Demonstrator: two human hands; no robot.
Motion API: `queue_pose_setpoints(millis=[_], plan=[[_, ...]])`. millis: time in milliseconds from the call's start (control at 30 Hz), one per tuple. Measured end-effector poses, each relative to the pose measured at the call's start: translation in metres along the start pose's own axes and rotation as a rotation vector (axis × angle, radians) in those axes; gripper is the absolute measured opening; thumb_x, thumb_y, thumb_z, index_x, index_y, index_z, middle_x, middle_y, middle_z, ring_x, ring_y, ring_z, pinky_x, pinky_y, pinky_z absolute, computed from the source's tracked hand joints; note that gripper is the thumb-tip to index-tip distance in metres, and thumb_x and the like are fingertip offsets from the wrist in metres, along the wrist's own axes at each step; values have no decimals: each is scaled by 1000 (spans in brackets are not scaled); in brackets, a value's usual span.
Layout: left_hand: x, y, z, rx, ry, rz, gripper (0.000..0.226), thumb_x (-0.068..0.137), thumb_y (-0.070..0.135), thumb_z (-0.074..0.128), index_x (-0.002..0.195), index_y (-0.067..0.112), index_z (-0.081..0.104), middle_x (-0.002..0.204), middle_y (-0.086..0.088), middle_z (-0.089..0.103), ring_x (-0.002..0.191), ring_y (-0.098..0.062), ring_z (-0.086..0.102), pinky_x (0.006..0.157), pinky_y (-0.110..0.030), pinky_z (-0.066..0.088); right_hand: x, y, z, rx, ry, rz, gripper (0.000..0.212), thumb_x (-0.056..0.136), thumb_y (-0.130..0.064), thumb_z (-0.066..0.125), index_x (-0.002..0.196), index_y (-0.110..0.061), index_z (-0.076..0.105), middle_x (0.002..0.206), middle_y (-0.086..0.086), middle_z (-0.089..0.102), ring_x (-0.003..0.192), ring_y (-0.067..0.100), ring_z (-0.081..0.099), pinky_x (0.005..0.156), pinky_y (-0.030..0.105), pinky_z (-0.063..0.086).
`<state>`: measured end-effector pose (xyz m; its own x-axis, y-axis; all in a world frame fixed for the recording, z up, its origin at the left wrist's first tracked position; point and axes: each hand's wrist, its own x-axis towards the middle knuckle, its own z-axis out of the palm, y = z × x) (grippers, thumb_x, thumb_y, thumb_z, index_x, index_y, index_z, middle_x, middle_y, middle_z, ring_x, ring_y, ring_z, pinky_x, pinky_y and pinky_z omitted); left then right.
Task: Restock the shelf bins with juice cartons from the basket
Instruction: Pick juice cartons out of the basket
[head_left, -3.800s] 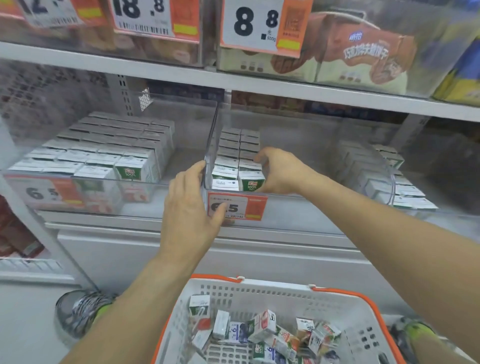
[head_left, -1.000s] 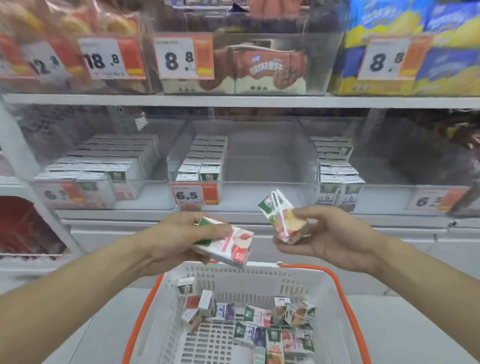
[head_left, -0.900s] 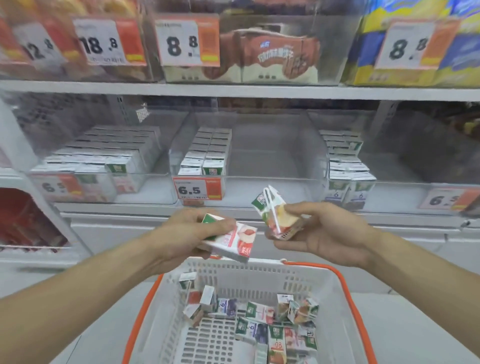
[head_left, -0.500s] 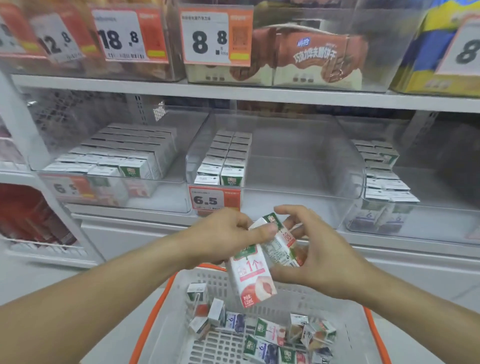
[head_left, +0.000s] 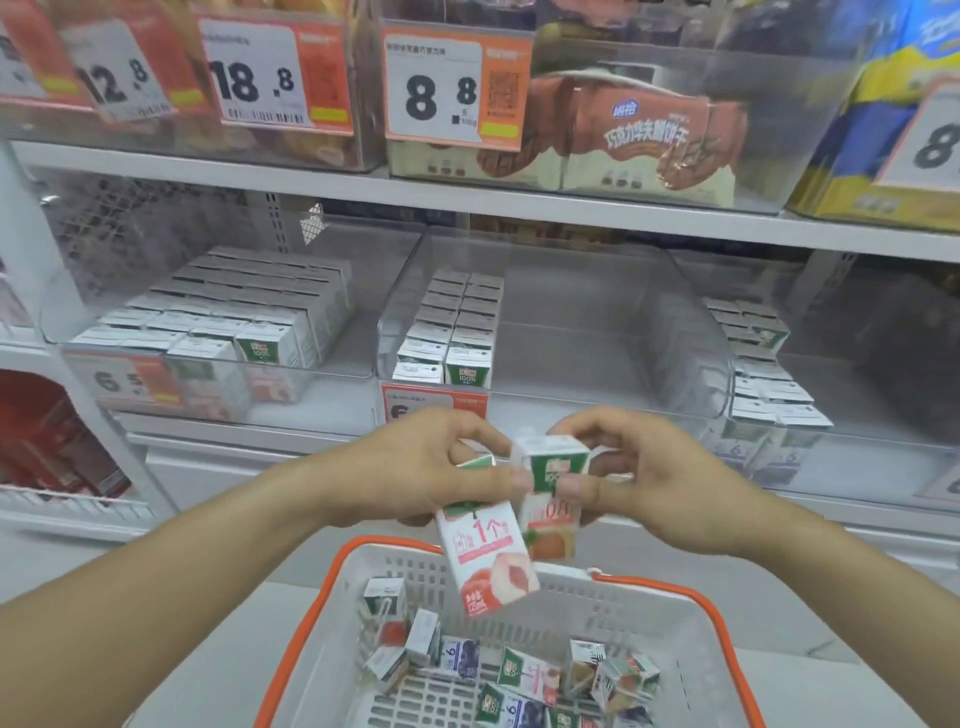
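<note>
Left hand (head_left: 415, 467) gripping peach carton (head_left: 488, 558), hanging tilted over basket (head_left: 649, 613) rim. Right hand (head_left: 649, 483) pinching second carton (head_left: 551, 499), upright, touching the first at its 2 o'clock. Loose cartons (head_left: 524, 675) on basket floor at 6 o'clock. Middle bin (head_left: 597, 332) at 12 o'clock, two carton rows along left wall.

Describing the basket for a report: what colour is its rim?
Orange rim on a white basket, head view.
</note>
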<state>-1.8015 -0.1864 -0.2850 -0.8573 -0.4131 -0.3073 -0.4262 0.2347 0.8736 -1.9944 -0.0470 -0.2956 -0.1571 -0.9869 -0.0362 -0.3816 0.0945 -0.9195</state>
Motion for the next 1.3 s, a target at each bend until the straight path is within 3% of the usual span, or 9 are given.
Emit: queue_pose_setpoints(millis=[200, 333, 633, 733, 900, 1033, 1100, 1200, 1300], plan=[[-17, -22, -39, -182, 140, 27, 58, 62, 34, 86, 105, 7, 58, 71, -6, 68, 63, -16, 53, 48, -22, 32, 48, -41, 0, -128, 528, -219, 34, 80, -14, 82, 102, -26, 59, 104, -4, 70, 94, 9, 70, 80, 22, 56], [-27, -37, -52, -198, 164, 16, 55, 61, 35, 87, 97, 5, 57, 79, -10, 74, 67, -17, 59, 51, -22, 37, 88, -47, 12, -409, 434, -136, 35, 77, -25, 84, 101, -31, 59, 103, -4, 66, 86, 0, 67, 69, 8, 47], [-32, -55, -67, -348, 365, 91, 40, 72, 35, 76, 104, 12, 70, 87, -7, 75, 72, -14, 68, 66, -28, 50, 119, -30, 40, -613, 252, 144, 39, 93, -42, 63, 125, -20, 63, 96, -5, 69, 94, 16, 64, 77, 25, 44], [-32, -57, -69, -386, 387, 116, 40, 75, 32, 72, 111, 16, 69, 92, -6, 75, 72, -8, 69, 62, -19, 51, 112, -35, 38, -714, 198, 192, 39, 98, -41, 55, 129, -18, 57, 106, -3, 70, 98, 17, 63, 83, 28, 47], [-30, -58, -72, -321, 458, 178, 53, 65, 32, 78, 116, 22, 69, 93, 2, 76, 87, -14, 73, 74, -27, 60, 92, -61, 49, -656, 353, -145, 22, 93, -23, 64, 115, -25, 63, 101, -14, 68, 86, 3, 64, 84, 28, 53], [-31, -56, -77, -126, 546, 252, 85, 54, 40, 84, 133, 35, 52, 100, 1, 61, 83, -20, 70, 74, -30, 59, 83, -86, 82, -541, -78, -125, 57, 79, -37, 81, 127, -38, 49, 108, -13, 62, 77, 6, 66, 75, 28, 57], [-34, -55, -78, -129, 565, 322, 89, 57, 39, 83, 138, 35, 45, 103, -1, 59, 80, -20, 69, 74, -29, 58, 90, -88, 95, -598, -113, -161, 62, 75, -49, 82, 127, -40, 49, 106, -12, 64, 76, 7, 66, 75, 33, 57], [-39, -54, -83, -137, 687, 394, 62, 80, 35, 73, 136, 32, 46, 103, 2, 60, 68, -9, 61, 66, -22, 51, 103, -94, 107, -523, -28, -207, 56, 71, -44, 86, 118, -35, 56, 100, -11, 69, 75, 7, 67, 75, 41, 57], [-44, -68, -105, -69, 969, 403, 32, 100, 40, 50, 129, 27, 55, 112, 8, 61, 91, -7, 61, 79, -18, 48, 117, -109, 116, -444, 115, -273, 51, 72, -29, 88, 110, -29, 54, 94, -14, 68, 77, 5, 67, 71, 31, 56]])
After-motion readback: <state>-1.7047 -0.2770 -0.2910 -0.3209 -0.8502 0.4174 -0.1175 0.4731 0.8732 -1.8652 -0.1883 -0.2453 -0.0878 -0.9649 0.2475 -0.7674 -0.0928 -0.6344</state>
